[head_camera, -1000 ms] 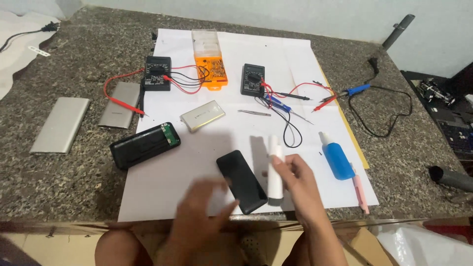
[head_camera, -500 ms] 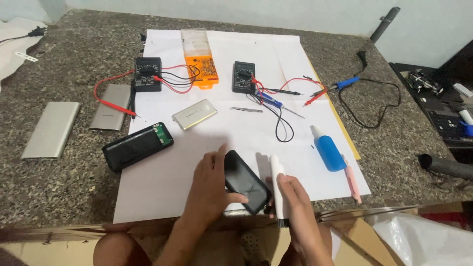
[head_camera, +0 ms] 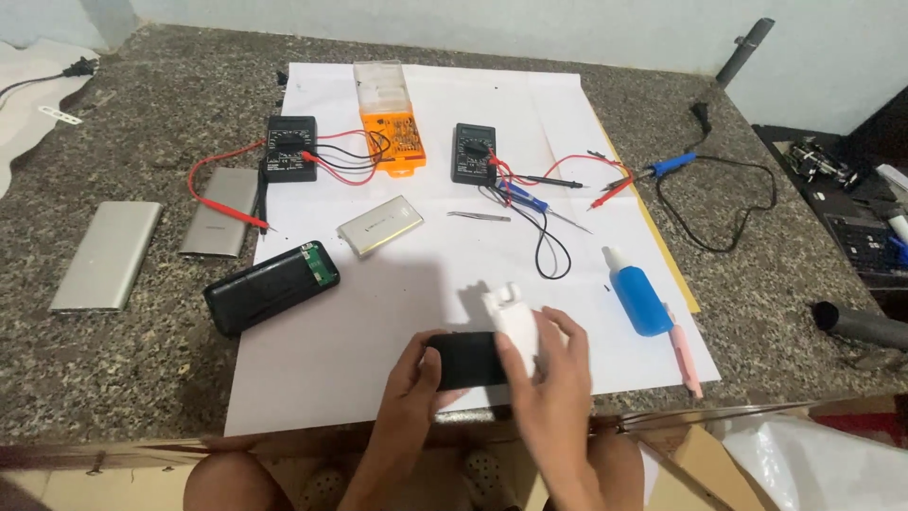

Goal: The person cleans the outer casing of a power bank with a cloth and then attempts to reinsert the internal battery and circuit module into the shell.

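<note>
Near the front edge of the white paper sheet (head_camera: 407,284), my left hand (head_camera: 409,383) grips the left end of a black flat slab like a phone or a power bank cover (head_camera: 465,360), lifted a little off the sheet. My right hand (head_camera: 553,378) holds the slab's right end together with a white plastic piece (head_camera: 514,317) that stands up over it. Both hands meet on the slab.
On the sheet lie a black power bank with a green board (head_camera: 270,286), a silver battery pack (head_camera: 380,225), two black multimeters (head_camera: 289,149) (head_camera: 473,151) with red and black leads, an orange screwdriver case (head_camera: 390,118), tweezers (head_camera: 479,217), a blue bottle (head_camera: 636,293). Two silver power banks (head_camera: 107,254) (head_camera: 219,211) rest on the granite at the left.
The black slab has been turned from lying diagonally to lying crosswise and drawn closer to me. My right hand has brought the white piece over onto its right end.
</note>
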